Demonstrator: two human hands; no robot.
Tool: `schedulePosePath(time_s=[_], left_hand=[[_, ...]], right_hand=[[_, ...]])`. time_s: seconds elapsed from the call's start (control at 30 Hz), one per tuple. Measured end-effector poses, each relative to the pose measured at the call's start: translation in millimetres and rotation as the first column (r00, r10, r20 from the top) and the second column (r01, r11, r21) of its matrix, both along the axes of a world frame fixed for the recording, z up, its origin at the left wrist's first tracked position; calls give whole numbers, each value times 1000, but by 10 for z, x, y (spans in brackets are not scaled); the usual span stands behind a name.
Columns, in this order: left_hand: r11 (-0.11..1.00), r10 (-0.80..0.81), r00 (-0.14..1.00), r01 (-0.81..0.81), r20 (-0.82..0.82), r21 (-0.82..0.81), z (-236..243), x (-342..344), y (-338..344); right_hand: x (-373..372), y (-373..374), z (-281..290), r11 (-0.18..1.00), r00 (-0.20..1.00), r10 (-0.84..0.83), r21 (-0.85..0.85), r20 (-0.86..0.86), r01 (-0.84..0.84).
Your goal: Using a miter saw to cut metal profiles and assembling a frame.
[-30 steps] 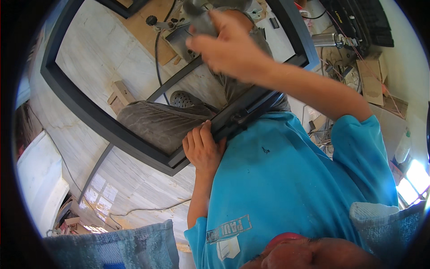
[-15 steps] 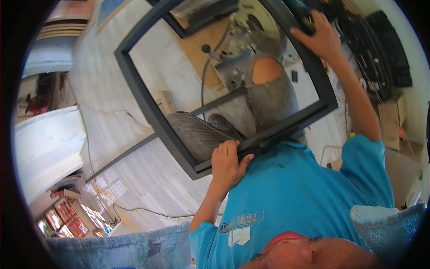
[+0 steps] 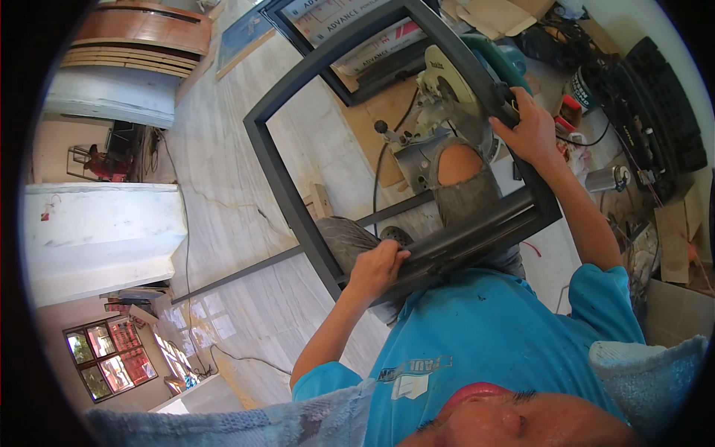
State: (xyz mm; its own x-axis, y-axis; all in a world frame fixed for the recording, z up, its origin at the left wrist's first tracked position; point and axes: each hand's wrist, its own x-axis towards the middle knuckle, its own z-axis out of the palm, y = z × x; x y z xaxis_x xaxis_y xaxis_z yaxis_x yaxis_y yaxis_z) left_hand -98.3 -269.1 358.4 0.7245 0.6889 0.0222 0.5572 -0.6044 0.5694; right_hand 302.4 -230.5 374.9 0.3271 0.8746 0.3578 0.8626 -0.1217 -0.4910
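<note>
I hold a dark grey rectangular metal frame (image 3: 290, 197), like a window frame, tilted over my lap and near my blue shirt. My left hand (image 3: 376, 270) is closed over its near bar, close to the near left corner. My right hand (image 3: 530, 134) grips the right side bar, thumb on the inner side and fingers over the outer side. Through the opening shows a miter saw (image 3: 447, 80) with a pale round guard, standing on the floor beyond my knee. Part of the near bar's underside is hidden.
Another dark frame (image 3: 350, 93) lies beyond, with printed sacks behind it. A long grey bar (image 3: 238, 264) rests on the tiled floor. At right are a black case (image 3: 655, 112), a metal can (image 3: 612, 179) and cardboard. A cable (image 3: 188, 246) runs along the left.
The frame has tilted, so the near bar's broad face shows more. Both hands keep their grip on it. The whole view has shifted, with the surroundings now farther right and lower.
</note>
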Motion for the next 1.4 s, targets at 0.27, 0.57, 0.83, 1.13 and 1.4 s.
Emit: schedulePosePath(time_s=[0.27, 0.57, 0.83, 1.13, 1.4], left_hand=[[884, 455, 869, -468, 193, 21, 835, -471, 846], [431, 876, 471, -861, -102, -271, 180, -1471, 1798], [505, 814, 564, -572, 138, -646, 182, -1658, 1903], [597, 778, 441, -741, 447, -308, 1942, -2461, 2064], [659, 576, 308, -723, 757, -208, 2113, -2701, 2870]], right_hand=[[28, -22, -111, 997, 999, -12, 73, 33, 10], [54, -13, -128, 998, 998, 30, 58, -49, -27], [16, -30, 58, 997, 992, 47, -51, -118, -54], [-561, 786, 929, 865, 965, 216, 488, -148, -118], [-677, 2573, 1220, 896, 973, 217, 411, -73, -169]])
